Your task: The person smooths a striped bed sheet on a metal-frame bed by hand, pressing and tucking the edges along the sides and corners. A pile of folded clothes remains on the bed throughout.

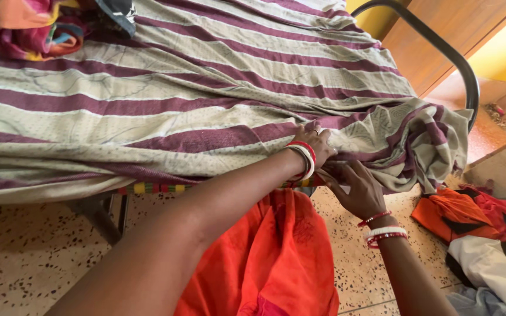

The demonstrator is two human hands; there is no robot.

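A maroon and pale green striped bedsheet (194, 88) covers a bed and hangs over its near edge. My left hand (316, 144), with red and white bangles on the wrist, presses on the sheet at the bed's edge, fingers closed on the fabric. Just below it, my right hand (355, 188) grips the hanging part of the sheet from underneath. The sheet bunches into a crumpled corner (428, 146) to the right of both hands. My orange garment (270, 257) fills the lower middle.
A black metal bed frame (461, 64) curves around the bed's right end. A heap of colourful cloth (36, 26) lies at the bed's top left. Orange, red and white clothes (481, 234) lie on the speckled floor (30, 257) at right. A wooden door (440, 35) stands behind.
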